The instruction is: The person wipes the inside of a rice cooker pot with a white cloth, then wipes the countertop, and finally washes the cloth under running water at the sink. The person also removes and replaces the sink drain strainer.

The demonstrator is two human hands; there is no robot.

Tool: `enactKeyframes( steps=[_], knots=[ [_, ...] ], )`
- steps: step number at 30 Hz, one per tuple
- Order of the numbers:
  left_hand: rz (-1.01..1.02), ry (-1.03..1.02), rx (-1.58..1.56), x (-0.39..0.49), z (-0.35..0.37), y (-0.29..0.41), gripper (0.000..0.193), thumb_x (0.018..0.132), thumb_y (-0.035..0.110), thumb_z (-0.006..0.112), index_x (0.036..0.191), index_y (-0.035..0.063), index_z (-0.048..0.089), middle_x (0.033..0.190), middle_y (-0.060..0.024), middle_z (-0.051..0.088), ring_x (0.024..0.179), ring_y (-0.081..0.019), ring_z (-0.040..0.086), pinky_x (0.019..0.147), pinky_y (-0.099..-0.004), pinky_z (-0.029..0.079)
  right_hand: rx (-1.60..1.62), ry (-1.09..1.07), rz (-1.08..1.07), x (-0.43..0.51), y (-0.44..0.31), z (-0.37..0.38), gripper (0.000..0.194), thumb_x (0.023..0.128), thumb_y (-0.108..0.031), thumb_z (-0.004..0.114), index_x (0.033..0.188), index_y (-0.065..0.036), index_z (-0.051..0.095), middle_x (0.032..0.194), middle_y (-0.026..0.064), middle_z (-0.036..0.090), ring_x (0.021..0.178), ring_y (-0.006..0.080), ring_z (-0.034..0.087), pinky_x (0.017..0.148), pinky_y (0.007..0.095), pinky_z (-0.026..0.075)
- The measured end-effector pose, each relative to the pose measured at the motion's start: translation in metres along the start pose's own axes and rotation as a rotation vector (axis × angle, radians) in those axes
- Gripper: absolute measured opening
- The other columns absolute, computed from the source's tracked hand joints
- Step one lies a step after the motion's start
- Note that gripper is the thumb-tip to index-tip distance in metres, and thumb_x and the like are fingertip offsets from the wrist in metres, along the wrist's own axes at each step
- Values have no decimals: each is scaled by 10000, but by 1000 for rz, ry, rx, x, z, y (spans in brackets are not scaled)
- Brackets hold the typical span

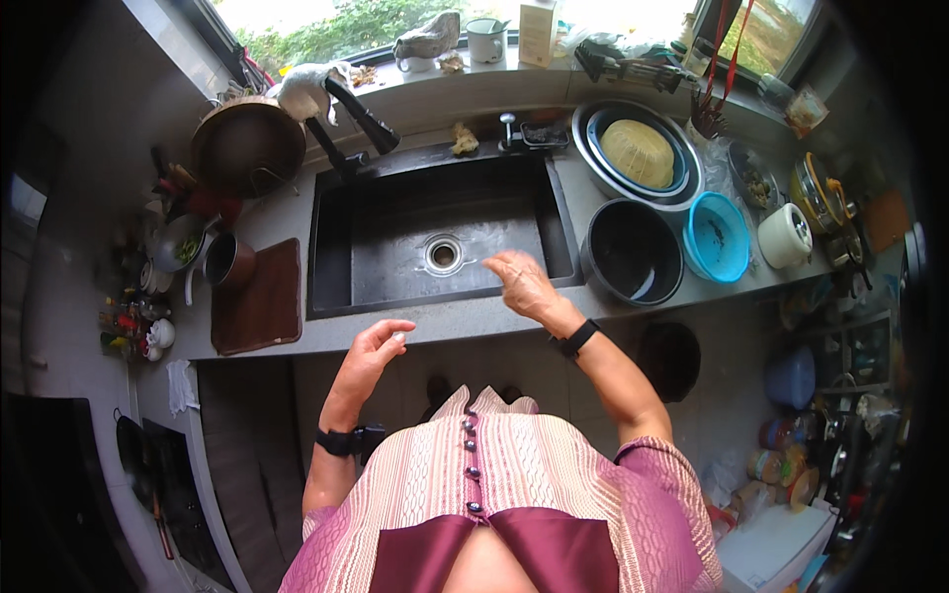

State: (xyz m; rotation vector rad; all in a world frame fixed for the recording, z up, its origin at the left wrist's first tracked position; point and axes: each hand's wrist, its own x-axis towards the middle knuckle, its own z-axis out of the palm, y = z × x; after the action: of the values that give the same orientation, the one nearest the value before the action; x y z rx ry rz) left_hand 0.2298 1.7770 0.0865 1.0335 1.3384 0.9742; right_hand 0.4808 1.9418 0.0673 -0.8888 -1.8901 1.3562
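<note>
My left hand [377, 350] hovers near the front edge of the counter with nothing in it, its thumb and fingers slightly apart. Over the front right part of the dark sink [385, 256] is my right hand [528, 285], a little blurred. Its fingers bend downward, and their undersides are hidden. A round metal drain [443, 255] lies open in the wet sink floor. The black faucet [363, 115] rises at the back left, with a pale cloth [302, 89] draped over it. Just right of the sink stands a deep dark pot [634, 252].
A blue plastic basin [716, 237] stands beside the pot. Behind it, nested bowls [586, 159] hold a yellowish strainer-like bowl [637, 154]. At left are a brown mat [259, 304], a saucepan [228, 261] and a large round pan [248, 144]. A dark bin [669, 361] is below the counter.
</note>
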Motion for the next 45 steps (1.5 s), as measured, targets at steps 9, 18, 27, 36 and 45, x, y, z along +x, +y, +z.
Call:
enactKeyframes(
  steps=[9, 18, 27, 36, 45],
  knots=[
    [49, 79, -378, 5, 18, 8, 392, 1077, 315, 420, 1228, 9, 613, 1163, -46, 620, 972, -99, 561, 919, -332, 484, 1371, -196, 78, 9, -24, -71, 588, 1067, -477, 346, 670, -84, 528, 693, 89, 582, 741, 255, 611, 806, 406, 513],
    [69, 40, -669, 19, 24, 15, 484, 1091, 389, 325, 1221, 12, 599, 1259, -104, 595, 1011, -137, 543, 948, -371, 470, 1607, -66, 171, 3, -42, -60, 834, 1031, -602, 155, 1458, 91, 339, 1506, 303, 359, 1425, 408, 348, 1170, 526, 327],
    [88, 177, -792, 55, -39, 16, 405, 1087, 342, 366, 1179, 10, 579, 1230, -102, 588, 882, -111, 532, 935, -381, 489, 637, -88, 253, 91, 25, 2, 476, 1005, -218, 556, 1423, -6, 473, 1410, 176, 543, 1342, 273, 496, 1097, 405, 409],
    [-17, 349, -1033, 146, -143, -20, 406, 1083, 348, 373, 1190, 7, 567, 1162, -78, 579, 758, -94, 478, 923, -381, 496, -1102, -181, -296, 240, 65, 173, 660, 899, -135, 551, 1495, 40, 330, 1583, 202, 303, 1494, 319, 245, 1210, 435, 197],
    [-111, 242, -1004, 221, -214, -56, 355, 1041, 336, 515, 1181, 26, 618, 979, -4, 575, 645, -59, 461, 919, -375, 494, -826, -28, 15, 358, 109, 190, 597, 981, -247, 532, 1479, 38, 368, 1542, 199, 383, 1463, 323, 318, 1203, 437, 231]
  ],
)
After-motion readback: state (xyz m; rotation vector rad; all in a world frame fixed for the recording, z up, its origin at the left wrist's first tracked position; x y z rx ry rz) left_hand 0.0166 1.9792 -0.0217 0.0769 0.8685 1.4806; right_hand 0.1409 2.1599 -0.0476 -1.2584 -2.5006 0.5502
